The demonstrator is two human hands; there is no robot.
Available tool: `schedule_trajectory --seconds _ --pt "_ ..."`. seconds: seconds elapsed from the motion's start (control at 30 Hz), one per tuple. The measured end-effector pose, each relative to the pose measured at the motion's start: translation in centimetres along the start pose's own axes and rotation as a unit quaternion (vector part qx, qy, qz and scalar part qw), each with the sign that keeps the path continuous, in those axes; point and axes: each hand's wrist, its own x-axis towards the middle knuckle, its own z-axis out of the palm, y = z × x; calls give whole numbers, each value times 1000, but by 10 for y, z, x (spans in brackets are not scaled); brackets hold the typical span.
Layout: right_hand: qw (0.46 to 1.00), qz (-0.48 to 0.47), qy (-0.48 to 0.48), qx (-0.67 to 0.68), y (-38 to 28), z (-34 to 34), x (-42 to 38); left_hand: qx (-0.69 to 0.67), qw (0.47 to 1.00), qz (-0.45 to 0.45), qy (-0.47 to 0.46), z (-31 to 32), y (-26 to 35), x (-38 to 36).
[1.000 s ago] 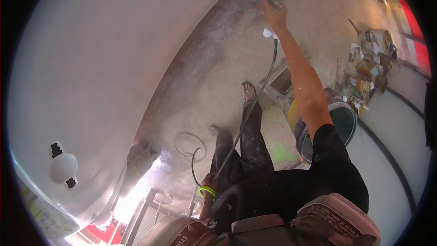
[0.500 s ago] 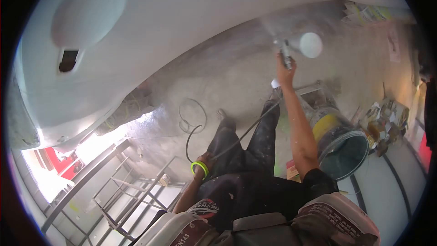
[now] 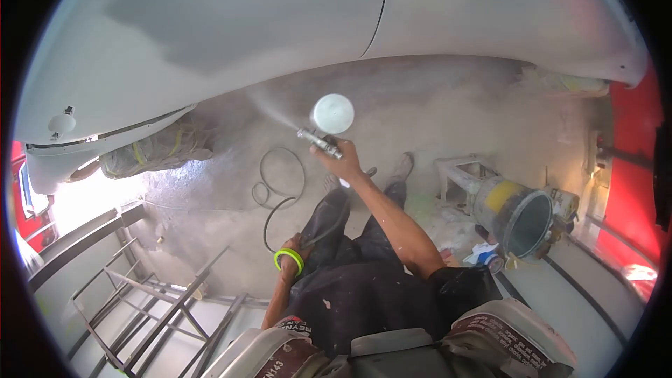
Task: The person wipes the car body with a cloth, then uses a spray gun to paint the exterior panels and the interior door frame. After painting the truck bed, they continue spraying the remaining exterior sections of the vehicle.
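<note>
Black short-sleeved shirt (image 3: 371,297), red-and-white print (image 3: 294,325); dark trousers (image 3: 327,218); neon-yellow wristband (image 3: 301,264); pale respirator filters (image 3: 514,332), lettered maroon labels (image 3: 505,339).

Silver spray gun (image 3: 320,142) with round white cup (image 3: 333,113) — misting toward ten o'clock; pale, grey-patched car body (image 3: 259,10) — at twelve.

One spray gun (image 3: 320,143), apparently one hose (image 3: 265,227)
</note>
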Motion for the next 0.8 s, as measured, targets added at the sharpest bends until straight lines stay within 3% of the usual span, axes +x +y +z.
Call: schedule_trajectory --seconds 0.1,0.2,0.27,0.43,0.6,0.8 --pt "999 -24 -38 -29 -39 5 -37 -24 998 59 16 4 -19 -6" --pt "991 -66 -24 -114 -64 -13 -61 -19 995 96 -6 1 -22 -2" --pt "993 -47 9 -109 -81 -35 -80 -2 993 120 -13 -2 -18 -4" --pt "981 -16 189 -30 -96 -104 -119 40 985 165 -17 -7 -24 0" --pt "907 -25 420 19 -59 -202 -127 37 993 112 -23 -24 -20 -2" --pt "820 9 546 172 -163 -217 -128 23 992 124 23 -38 -9 -6"
